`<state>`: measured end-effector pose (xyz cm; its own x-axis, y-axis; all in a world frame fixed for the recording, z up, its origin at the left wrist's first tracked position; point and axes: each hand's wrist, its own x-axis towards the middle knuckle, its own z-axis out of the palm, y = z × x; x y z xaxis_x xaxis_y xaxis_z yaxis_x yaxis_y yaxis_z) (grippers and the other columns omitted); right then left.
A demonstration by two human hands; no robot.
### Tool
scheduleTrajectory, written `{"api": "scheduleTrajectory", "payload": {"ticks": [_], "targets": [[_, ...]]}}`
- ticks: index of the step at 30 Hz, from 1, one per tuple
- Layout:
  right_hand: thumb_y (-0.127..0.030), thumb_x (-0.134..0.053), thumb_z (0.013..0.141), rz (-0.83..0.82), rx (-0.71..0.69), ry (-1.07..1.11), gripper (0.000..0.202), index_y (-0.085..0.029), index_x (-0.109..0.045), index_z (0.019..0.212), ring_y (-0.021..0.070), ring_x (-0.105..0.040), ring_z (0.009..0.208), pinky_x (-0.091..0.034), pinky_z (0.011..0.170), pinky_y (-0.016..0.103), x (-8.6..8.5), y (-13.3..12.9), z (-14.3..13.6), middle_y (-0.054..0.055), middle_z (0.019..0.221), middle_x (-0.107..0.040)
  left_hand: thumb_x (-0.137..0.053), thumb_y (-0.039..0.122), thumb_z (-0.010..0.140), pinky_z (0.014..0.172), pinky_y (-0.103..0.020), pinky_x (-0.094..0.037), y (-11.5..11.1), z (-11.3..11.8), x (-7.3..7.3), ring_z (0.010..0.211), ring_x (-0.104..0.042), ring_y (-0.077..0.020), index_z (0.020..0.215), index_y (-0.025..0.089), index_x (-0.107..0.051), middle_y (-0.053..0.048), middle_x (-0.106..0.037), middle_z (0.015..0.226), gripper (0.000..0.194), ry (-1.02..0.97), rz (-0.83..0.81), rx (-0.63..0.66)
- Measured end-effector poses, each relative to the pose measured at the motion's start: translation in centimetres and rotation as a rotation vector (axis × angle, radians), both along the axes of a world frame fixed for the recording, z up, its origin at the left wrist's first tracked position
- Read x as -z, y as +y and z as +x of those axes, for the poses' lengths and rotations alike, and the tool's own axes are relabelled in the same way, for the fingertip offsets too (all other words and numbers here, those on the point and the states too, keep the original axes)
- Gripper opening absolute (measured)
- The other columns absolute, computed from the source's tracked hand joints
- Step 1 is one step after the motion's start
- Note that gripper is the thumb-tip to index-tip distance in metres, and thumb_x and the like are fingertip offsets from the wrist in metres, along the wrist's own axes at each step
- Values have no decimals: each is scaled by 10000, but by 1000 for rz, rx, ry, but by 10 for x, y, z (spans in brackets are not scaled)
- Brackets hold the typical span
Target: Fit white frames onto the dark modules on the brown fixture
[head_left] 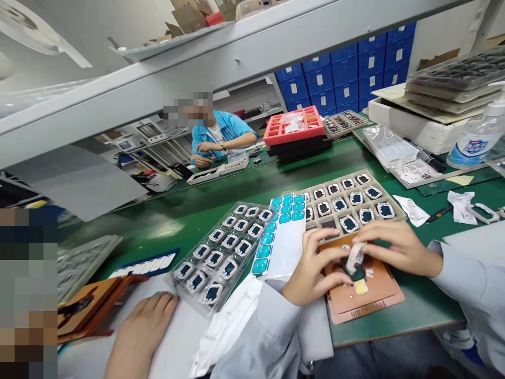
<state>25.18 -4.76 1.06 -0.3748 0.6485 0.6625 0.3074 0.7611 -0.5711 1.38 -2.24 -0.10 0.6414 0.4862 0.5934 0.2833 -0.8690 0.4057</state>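
My left hand (313, 271) and my right hand (396, 245) meet over a brown fixture plate (371, 302) near the table's front edge. Together they pinch a small white-framed part (355, 258) that stands tilted on the plate. A yellow tab (361, 287) lies on the plate just below it. Right behind my hands sits a beige tray (351, 202) of several similar dark parts. A white sheet of teal stickers (282, 237) lies to the left of my left hand.
A clear tray of parts (221, 250) lies left of the sticker sheet. Another person's hand (144, 329) rests at the lower left beside a second brown fixture (89, 310). A seated person in blue (221, 137) works across the green table. Red tray (294, 123), sanitizer bottle (477, 137) and stacked trays (453, 84) stand behind.
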Motion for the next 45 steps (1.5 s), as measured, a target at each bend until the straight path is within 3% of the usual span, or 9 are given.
{"api": "scheduleTrajectory", "payload": {"ticks": [2, 4, 7, 10, 23, 31, 34, 39, 45], "targets": [[-376, -577, 949, -138, 135, 72, 202, -223, -709, 950, 201, -678, 782, -558, 713, 325, -1, 4, 4, 60, 870, -726, -596, 569, 868, 967, -433, -423, -2, 0, -4, 1095, -529, -252, 1185, 228, -617, -116, -633, 1167, 465, -31, 42, 62], [-471, -625, 893, -304, 197, 145, 280, -208, -721, 900, 212, -676, 759, -561, 683, 335, -1, 10, 7, 68, 855, -725, -545, 531, 915, 968, -439, -400, -2, -2, -8, 1079, -549, -250, 1150, 223, -622, -86, -706, 1077, 395, 6, 83, 167], [-519, -689, 813, -495, 136, 199, 348, -186, -722, 911, 201, -660, 697, -553, 620, 322, 2, 17, 10, 60, 798, -714, -521, 514, 926, 988, -467, -353, -2, -3, -11, 1141, -536, -271, 1076, 231, -670, -63, -741, 1055, 353, 125, 120, 258], [-516, -684, 812, -561, 98, 174, 361, -175, -722, 924, 175, -625, 640, -519, 572, 300, 6, 19, 10, 44, 739, -691, -572, 522, 892, 974, -469, -347, -1, -3, -9, 1126, -540, -269, 1083, 228, -681, -65, -738, 1077, 367, 162, 133, 260], [-426, -608, 868, -510, 178, 103, 261, -174, -638, 930, 137, -550, 603, -441, 556, 261, 12, 17, 5, 4, 692, -591, -555, 503, 907, 910, -464, -359, -1, -4, -11, 1056, -560, -277, 1068, 224, -695, -59, -746, 1040, 351, 213, 169, 162], [-411, -575, 912, -470, 101, -34, 260, -173, -647, 985, 121, -510, 558, -376, 507, 230, 10, 17, 6, -23, 629, -536, -552, 532, 897, 894, -449, -366, -4, -3, -9, 1011, -544, -259, 1101, 196, -666, -82, -720, 1044, 409, 149, 166, 232], [-433, -568, 923, -375, 162, -84, 267, -182, -640, 979, 123, -483, 560, -365, 510, 235, 7, 15, 8, -17, 667, -520, -526, 559, 905, 883, -445, -364, -5, -2, -11, 1008, -530, -261, 1114, 186, -661, -90, -708, 1056, 448, 145, 140, 249], [-427, -708, 810, -210, 175, -247, 355, -190, -538, 1013, 185, -534, 787, -449, 680, 301, -7, 1, 6, 53, 965, -544, -518, 604, 894, 910, -458, -360, -6, 0, -14, 1075, -515, -280, 1136, 203, -654, -80, -703, 1110, 488, 185, 104, 259], [-251, -680, 791, -192, 130, -340, 191, -191, -570, 936, 236, -553, 938, -455, 789, 353, -9, -5, 5, 63, 990, -579, -532, 499, 924, 877, -444, -374, -7, -1, -13, 1048, -542, -268, 1119, 191, -650, -60, -729, 1084, 383, 141, 170, 229]]}}
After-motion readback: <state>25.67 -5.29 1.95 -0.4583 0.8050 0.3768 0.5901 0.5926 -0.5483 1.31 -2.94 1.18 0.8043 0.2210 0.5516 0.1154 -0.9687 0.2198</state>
